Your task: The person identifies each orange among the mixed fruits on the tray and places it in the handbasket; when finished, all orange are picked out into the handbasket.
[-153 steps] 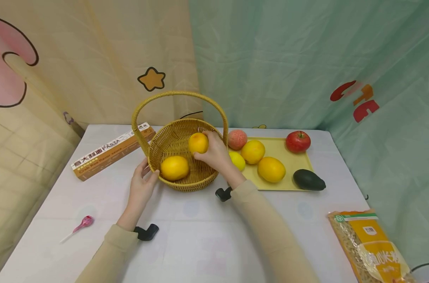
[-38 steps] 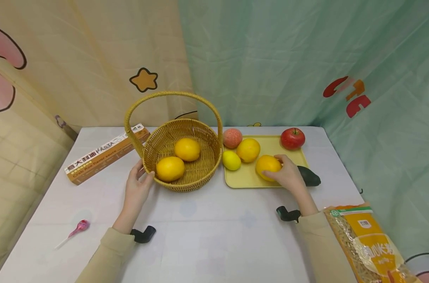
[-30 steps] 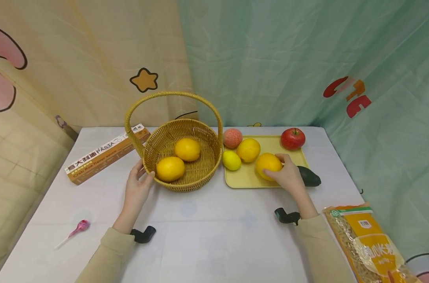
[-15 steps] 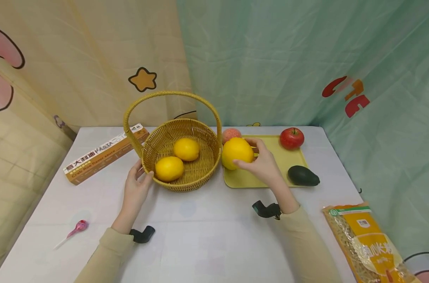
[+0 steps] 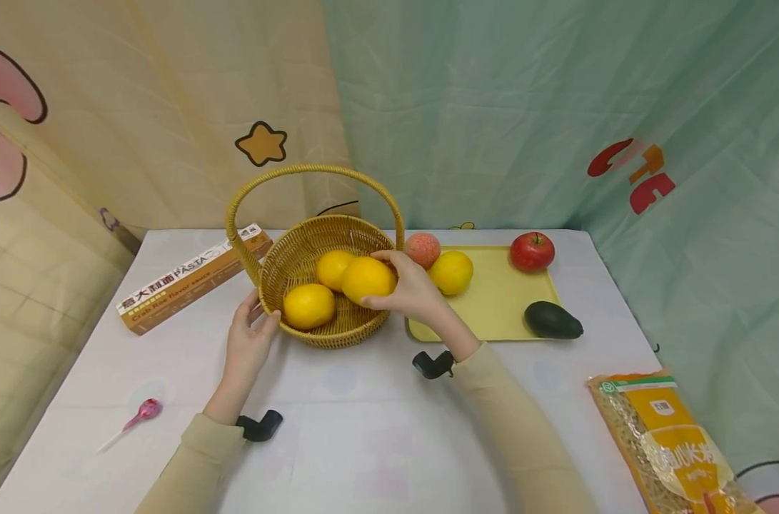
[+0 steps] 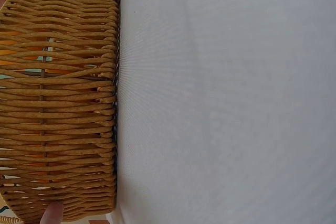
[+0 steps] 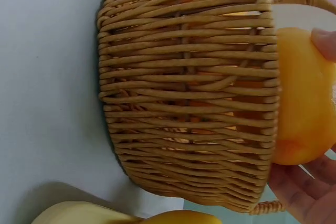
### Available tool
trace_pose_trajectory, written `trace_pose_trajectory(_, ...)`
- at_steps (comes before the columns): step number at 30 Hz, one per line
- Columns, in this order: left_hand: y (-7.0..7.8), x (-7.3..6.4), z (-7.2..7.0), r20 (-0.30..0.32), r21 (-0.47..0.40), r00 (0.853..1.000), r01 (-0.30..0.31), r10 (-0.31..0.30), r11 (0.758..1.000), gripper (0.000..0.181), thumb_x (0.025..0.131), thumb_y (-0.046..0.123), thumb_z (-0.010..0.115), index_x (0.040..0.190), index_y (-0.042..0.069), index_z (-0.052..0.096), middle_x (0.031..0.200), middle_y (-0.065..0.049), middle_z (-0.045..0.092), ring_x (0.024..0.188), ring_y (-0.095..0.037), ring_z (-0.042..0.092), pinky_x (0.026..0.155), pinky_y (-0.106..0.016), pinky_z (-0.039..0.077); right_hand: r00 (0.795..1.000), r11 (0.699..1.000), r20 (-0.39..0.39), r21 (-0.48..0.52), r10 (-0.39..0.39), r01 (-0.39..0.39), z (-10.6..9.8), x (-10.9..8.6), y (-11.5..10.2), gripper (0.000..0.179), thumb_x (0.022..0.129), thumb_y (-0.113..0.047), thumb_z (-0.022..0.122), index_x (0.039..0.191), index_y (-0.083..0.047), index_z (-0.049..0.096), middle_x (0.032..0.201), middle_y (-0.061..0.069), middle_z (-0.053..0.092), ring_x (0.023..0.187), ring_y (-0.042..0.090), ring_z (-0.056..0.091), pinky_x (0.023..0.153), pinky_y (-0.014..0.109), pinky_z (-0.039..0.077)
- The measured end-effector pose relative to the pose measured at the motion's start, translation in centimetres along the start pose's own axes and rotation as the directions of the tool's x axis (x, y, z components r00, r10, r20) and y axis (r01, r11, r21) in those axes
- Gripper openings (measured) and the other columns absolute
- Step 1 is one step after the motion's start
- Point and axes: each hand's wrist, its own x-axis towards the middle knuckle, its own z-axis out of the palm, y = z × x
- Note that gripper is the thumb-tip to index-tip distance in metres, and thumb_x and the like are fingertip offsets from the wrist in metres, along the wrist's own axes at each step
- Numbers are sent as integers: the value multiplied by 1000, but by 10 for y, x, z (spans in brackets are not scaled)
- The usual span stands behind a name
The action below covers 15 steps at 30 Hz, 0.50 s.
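My right hand (image 5: 415, 289) holds a round, orange-yellow fruit (image 5: 368, 280) between thumb and fingers, over the right side of the wicker basket (image 5: 338, 340). In the right wrist view this fruit (image 7: 302, 98) is at the basket's rim. Two similar fruits lie in the basket: one at the front left (image 5: 308, 306), the other behind it (image 5: 333, 269), partly covered by the held one. My left hand (image 5: 250, 339) grips the basket's left side, thumb near the rim; in the left wrist view only a fingertip (image 6: 52, 213) shows against the weave.
A yellow tray (image 5: 492, 314) at the right bears a yellow fruit (image 5: 452, 273), a red apple (image 5: 533, 252) and an avocado (image 5: 552, 320), with a peach (image 5: 423, 250) at its corner. A pasta box (image 5: 193, 278), a lollipop (image 5: 141, 414) and a noodle bag (image 5: 675, 442) lie around.
The right hand has released one fruit in the basket, then lifted another from the tray and carried it left to the basket. The left hand has stayed at the basket.
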Motion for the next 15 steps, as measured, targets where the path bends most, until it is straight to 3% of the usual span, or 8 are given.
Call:
trace_pose_trajectory(7,-1,0,1,-1,-7,1000,-8,8,1000,69,100,18,55,158,9,19,160,-14,29,144,-29,35,113,-43,42,997,990,75,-140,-11,22,13,11,4,78,74,-36,84,140,-11,50,141,8,53,127,25,52,110,42,45)
trace_pose_trajectory(15,0,0,1,0,-13,1000,-13,13,1000,68,100,18,54,158,9,18,160,-14,29,145,-30,35,113,-44,42,996,973,72,-223,-46,61,15,25,2,76,76,-32,85,139,-9,49,140,9,53,125,26,53,112,41,44)
